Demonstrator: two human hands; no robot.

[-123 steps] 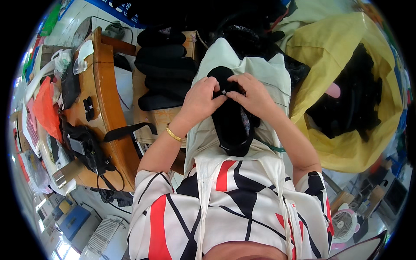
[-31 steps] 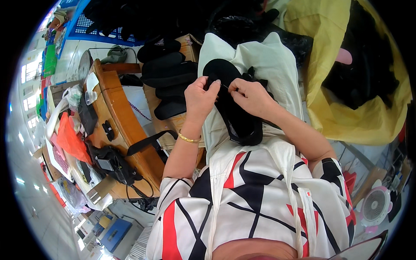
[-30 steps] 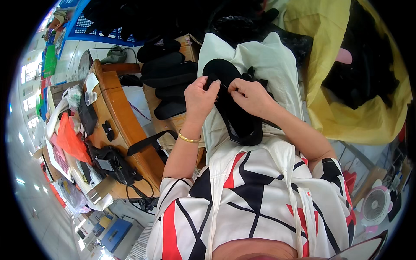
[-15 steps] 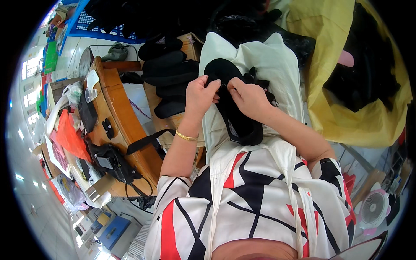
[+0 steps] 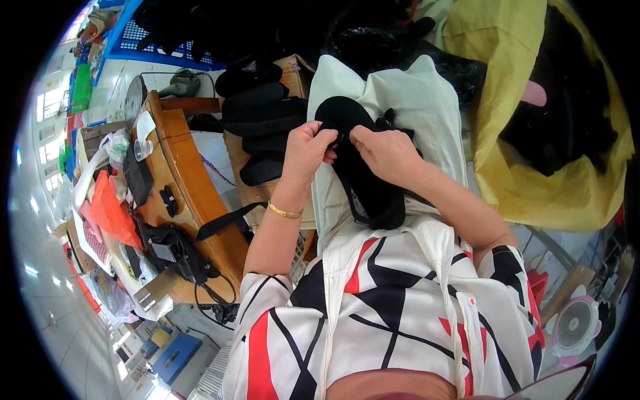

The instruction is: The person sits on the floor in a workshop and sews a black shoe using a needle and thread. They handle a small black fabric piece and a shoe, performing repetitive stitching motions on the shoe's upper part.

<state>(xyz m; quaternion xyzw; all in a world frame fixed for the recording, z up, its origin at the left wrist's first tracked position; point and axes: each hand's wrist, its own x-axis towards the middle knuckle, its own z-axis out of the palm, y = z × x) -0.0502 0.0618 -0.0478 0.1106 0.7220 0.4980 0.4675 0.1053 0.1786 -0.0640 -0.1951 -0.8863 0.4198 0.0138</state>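
Note:
A black cloth shoe (image 5: 373, 193) lies on the white cloth (image 5: 427, 113) over my lap, its rounded toe pointing away from me and its heel close to my apron. My left hand (image 5: 308, 148), with a gold bracelet at the wrist, is closed on the shoe's left edge just behind the toe. Close beside it, my right hand (image 5: 385, 153) is closed, thumb and forefinger pinched together at the shoe's opening. Whatever small thing sits in that pinch is hidden against the black fabric. Some black strap-like pieces (image 5: 388, 121) lie right of the toe.
Several black shoes (image 5: 263, 117) are stacked on a cardboard box at my left. Further left stands a wooden table (image 5: 190, 193) with a black bag (image 5: 177, 250). A yellow sack (image 5: 507, 180) of black items stands at right, a white fan (image 5: 575, 323) lower right.
Both hands stay at the shoe's opening. The right fingers have shifted slightly, pinching nearer the left fingertips. The view has moved a little, so everything sits slightly lower.

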